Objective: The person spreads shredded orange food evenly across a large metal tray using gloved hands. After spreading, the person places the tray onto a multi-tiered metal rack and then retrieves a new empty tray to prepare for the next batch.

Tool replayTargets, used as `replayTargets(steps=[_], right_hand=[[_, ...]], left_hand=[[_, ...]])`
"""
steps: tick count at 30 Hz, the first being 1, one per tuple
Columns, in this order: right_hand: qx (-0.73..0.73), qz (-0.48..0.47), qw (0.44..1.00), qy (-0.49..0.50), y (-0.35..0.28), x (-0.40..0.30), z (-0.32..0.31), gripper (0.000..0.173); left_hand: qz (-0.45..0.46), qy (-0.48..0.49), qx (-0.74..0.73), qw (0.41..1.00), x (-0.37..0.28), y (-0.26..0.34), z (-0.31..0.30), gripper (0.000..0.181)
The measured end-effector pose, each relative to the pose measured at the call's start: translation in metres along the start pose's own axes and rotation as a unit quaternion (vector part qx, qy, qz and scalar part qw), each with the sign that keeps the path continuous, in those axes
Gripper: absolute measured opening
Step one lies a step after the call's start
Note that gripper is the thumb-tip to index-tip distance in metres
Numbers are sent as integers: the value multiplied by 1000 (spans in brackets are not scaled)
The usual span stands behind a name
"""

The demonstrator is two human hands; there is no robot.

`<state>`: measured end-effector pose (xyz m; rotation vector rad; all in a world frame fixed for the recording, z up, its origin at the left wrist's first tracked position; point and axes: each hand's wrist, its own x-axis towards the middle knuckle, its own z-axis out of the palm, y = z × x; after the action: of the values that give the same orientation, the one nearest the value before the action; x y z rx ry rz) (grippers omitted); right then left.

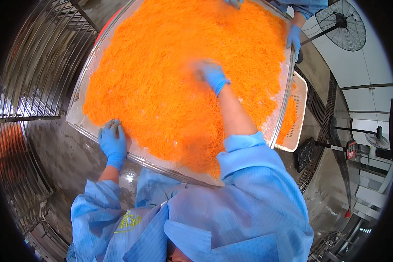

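Note:
A large metal-framed mesh tray point(138, 158) lies before me, covered with a layer of shredded orange food, likely carrot point(144, 85). My left hand point(113, 140), in a blue glove, rests on the tray's near left edge, its fingertips at the border of the shreds. Over the middle of the layer is my right hand point(211, 74), also gloved in blue; its fingers are blurred by motion, so whether they hold any shreds cannot be told. The mesh shows bare along the near and right edges.
Another person's gloved hand point(294, 41) is at the tray's far right edge, the other point(234, 2) above its far side. A white plastic basket point(300, 111) with orange shreds stands at right, near a scale point(304, 154). Metal racks point(36, 59) stand left, a fan point(341, 21) far right.

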<state>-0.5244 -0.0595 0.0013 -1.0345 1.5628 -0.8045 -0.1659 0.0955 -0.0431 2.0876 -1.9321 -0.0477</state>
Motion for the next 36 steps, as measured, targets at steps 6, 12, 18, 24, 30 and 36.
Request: replayTargets(steps=[6, 12, 18, 24, 30, 36], right_hand=[[-44, 19, 999, 13, 34, 20, -46, 26], [-564, -43, 821, 78, 59, 21, -53, 33], [-203, 9, 953, 223, 74, -45, -79, 46], [-206, 54, 931, 297, 111, -120, -160, 40], [-316, 84, 921, 211, 114, -154, -170, 34], [-370, 133, 909, 137, 115, -157, -172, 30]], left_hand=[[8, -12, 14, 1000, 3, 3, 0, 20], [16, -14, 12, 1000, 5, -1, 6, 20], [2, -47, 14, 999, 6, 2, 0, 22], [12, -42, 38, 998, 3, -3, 6, 24], [15, -46, 34, 998, 4, -7, 8, 24], [11, -57, 43, 997, 5, -12, 10, 25]])
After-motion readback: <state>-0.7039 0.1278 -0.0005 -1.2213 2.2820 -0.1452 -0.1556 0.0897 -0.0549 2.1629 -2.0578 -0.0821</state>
